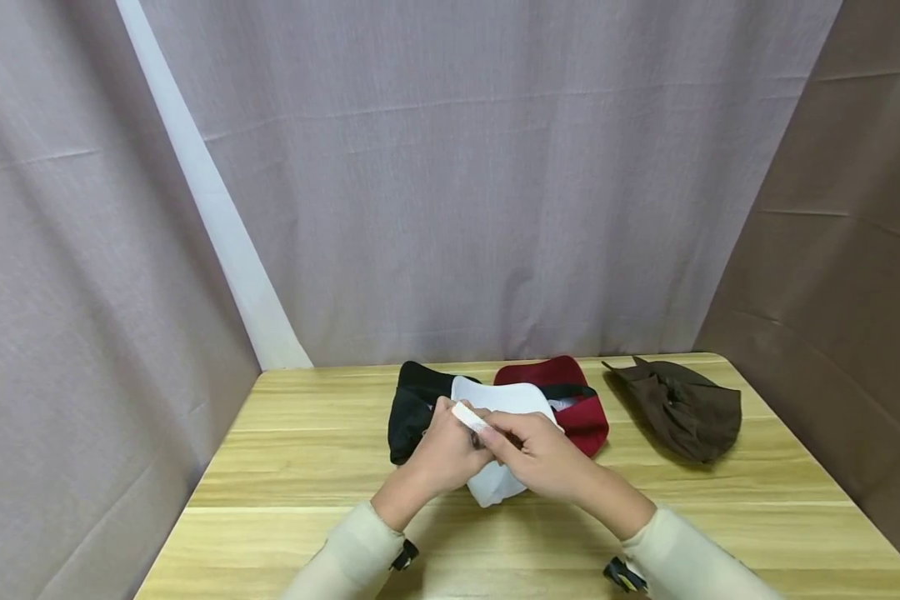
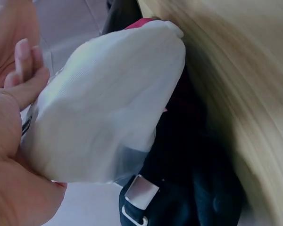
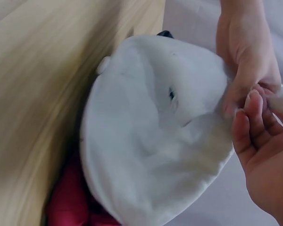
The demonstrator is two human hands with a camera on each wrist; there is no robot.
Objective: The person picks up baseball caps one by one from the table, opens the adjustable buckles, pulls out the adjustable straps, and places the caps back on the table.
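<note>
A white cap (image 1: 506, 398) is held up close over the table, its brim pointing away from me. My left hand (image 1: 444, 450) grips the cap at its near edge, thumb bent over the fabric in the left wrist view. From the right, my right hand (image 1: 551, 458) pinches a short white strap (image 1: 468, 416) between thumb and fingers. Both hands meet at this strap, and fingers hide part of its length. In the right wrist view the white crown (image 3: 146, 136) hangs below the hands, creased and slightly collapsed.
Behind the white cap lie a black cap (image 1: 405, 421) on the left and a dark red cap (image 1: 591, 421) on the right. A metal buckle (image 2: 141, 192) shows on the black cap. Farther right rests a crumpled brown hat (image 1: 686, 414). Curtains (image 1: 450, 208) surround the wooden table (image 1: 292, 467).
</note>
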